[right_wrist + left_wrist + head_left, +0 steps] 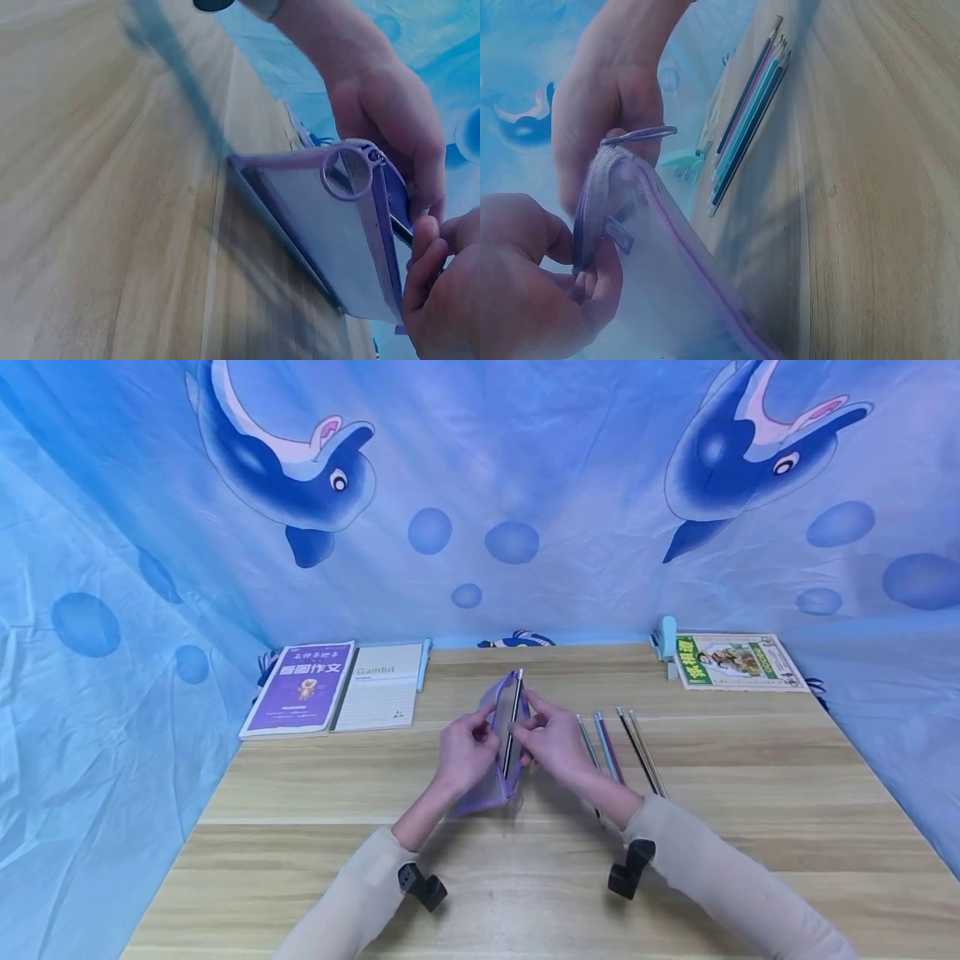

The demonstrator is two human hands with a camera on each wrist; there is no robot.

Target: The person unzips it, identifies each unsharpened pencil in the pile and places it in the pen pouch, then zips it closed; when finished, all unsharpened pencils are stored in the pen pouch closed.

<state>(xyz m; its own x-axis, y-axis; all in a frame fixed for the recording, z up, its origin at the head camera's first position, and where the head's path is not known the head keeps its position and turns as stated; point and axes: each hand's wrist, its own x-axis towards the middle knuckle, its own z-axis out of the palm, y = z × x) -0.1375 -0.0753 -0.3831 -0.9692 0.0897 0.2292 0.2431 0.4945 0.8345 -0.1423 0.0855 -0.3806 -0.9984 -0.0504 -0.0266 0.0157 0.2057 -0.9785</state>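
1. Your left hand (467, 758) pinches the left edge of the purple mesh pencil pouch (501, 752), thumb and fingers curled onto the fabric near its top.
2. Your right hand (555, 745) pinches the opposite edge of the pouch, so the opening is held between both hands.
3. The pouch stands on its lower end on the wooden desk (750, 827) at the centre of the head view, tilted toward the upper middle of the frame; a dark slim stick runs along its opening.
4. In the right wrist view the pouch (330, 232) shows a purple zip ring (346, 171) at its upper corner; the left wrist view shows the same ring (639, 135) against your right hand.
5. A row of pencils (621, 750) lies on the desk just right of your right hand.
6. At the upper left of the desk lie a purple book (300, 687) and a white notebook (378, 687); a green-covered book (731, 662) sits at the upper right.
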